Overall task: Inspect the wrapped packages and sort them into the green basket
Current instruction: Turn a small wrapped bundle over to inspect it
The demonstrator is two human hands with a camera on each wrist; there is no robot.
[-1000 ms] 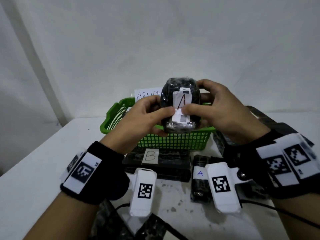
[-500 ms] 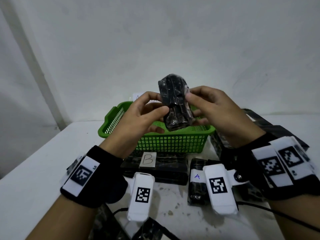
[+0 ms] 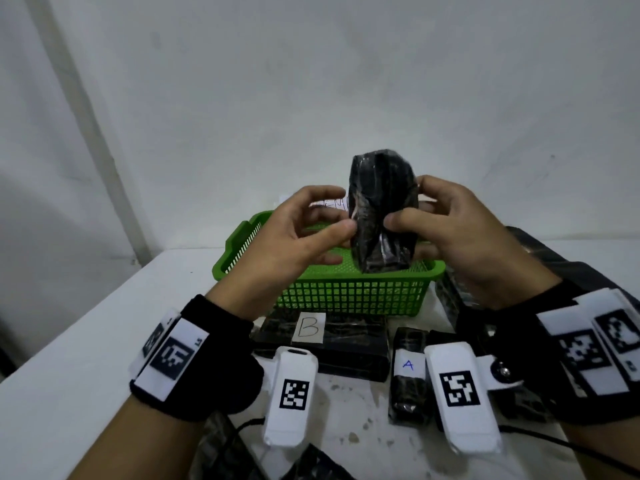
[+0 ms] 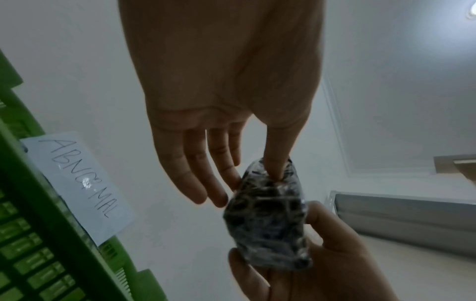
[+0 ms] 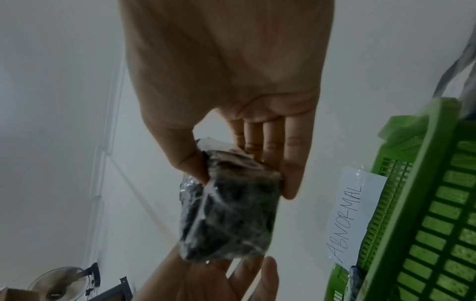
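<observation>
**Two hands hold one wrapped package above the green basket**

Nearest the camera, on the white tabletop (image 3: 69, 368), lie two black wrapped packages with paper labels: one marked "B" (image 3: 332, 344) and, to its right, a smaller one marked "A" (image 3: 408, 372). More dark wrapped packages sit at the right edge and the bottom edge, partly hidden by the wrists, so their number cannot be told.

Behind the "B" package stands one green basket (image 3: 346, 296), its mesh wall facing the camera. One white paper sign (image 4: 77, 183) reading "ABNORMAL" is fixed at its far side.

Above the basket, one black package in clear film (image 3: 382, 209) is held upright between both hands. The left hand (image 3: 298, 233) touches its left side with thumb and fingertips, the other fingers loosely extended. The right hand (image 3: 460, 233) pinches it with the thumb on the near face and the fingers curled round the back. No label shows on the face turned to the camera.

Beyond is a plain white wall.
</observation>
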